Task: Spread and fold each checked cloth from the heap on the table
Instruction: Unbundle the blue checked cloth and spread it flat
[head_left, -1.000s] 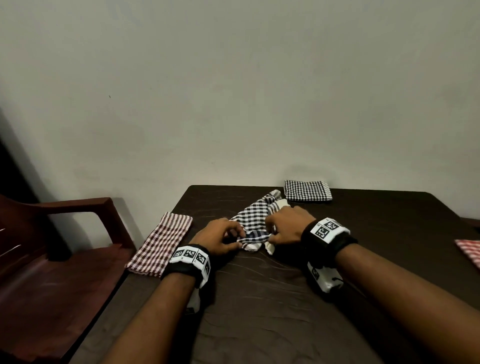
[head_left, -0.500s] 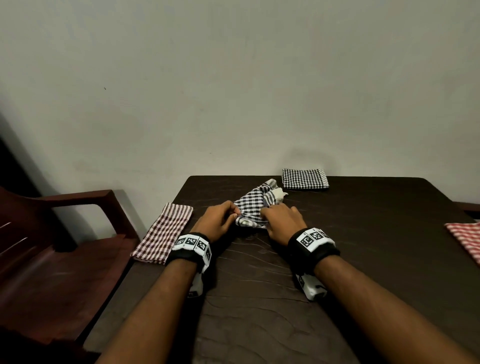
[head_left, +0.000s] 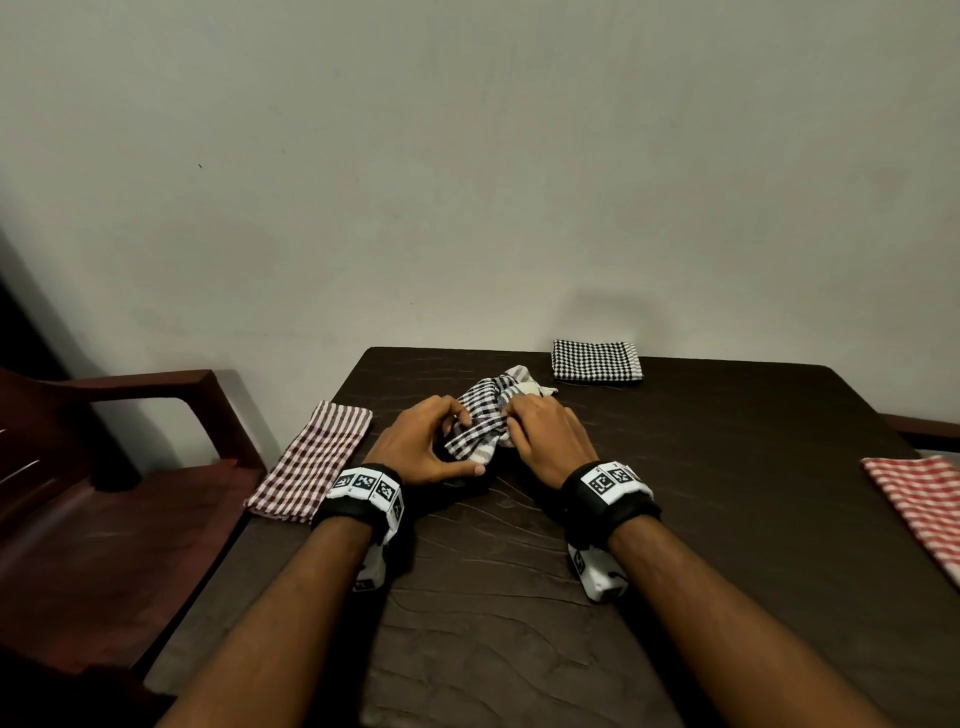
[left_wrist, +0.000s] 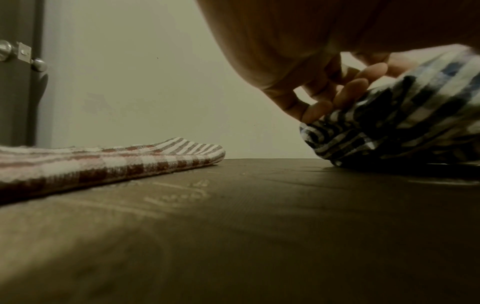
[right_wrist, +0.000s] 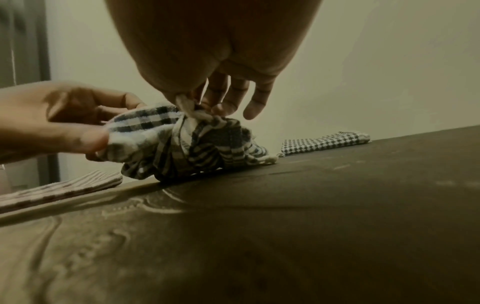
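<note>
Left hand: the left hand (head_left: 423, 441) has its fingers (left_wrist: 350, 92) curled onto the near-left edge of a crumpled black-and-white checked cloth (head_left: 485, 421), thumb underneath, pinching a fold of it.
Right hand: the right hand (head_left: 550, 436) pinches a pale twisted strip of the same cloth between thumb and forefinger; its other fingers (right_wrist: 255, 102) hang loosely spread above the bundle.
Held cloth: bunched and creased, partly raised between the two hands, its lower folds resting on the dark brown wood-grain table (head_left: 727, 519); a pale corner trails toward the wall side.
Behind the crumpled cloth: a folded black-and-white small-check cloth (head_left: 596, 361) lies flat near the table's far edge, just right of the bundle and apart from it.
Left of the crumpled cloth: a folded maroon-and-white checked cloth (head_left: 317, 460) lies flat along the table's left edge, close beside the left wrist.
Right of the crumpled cloth: a red-and-white checked cloth (head_left: 924, 504) lies at the table's right edge, well apart, cut off by the picture's border.
Wrists: each carries a black band with white marker squares (head_left: 366, 483).
Beyond the table: a dark reddish wooden armchair (head_left: 130, 467) stands to the left; a plain pale wall (head_left: 467, 182) rises behind the table.
</note>
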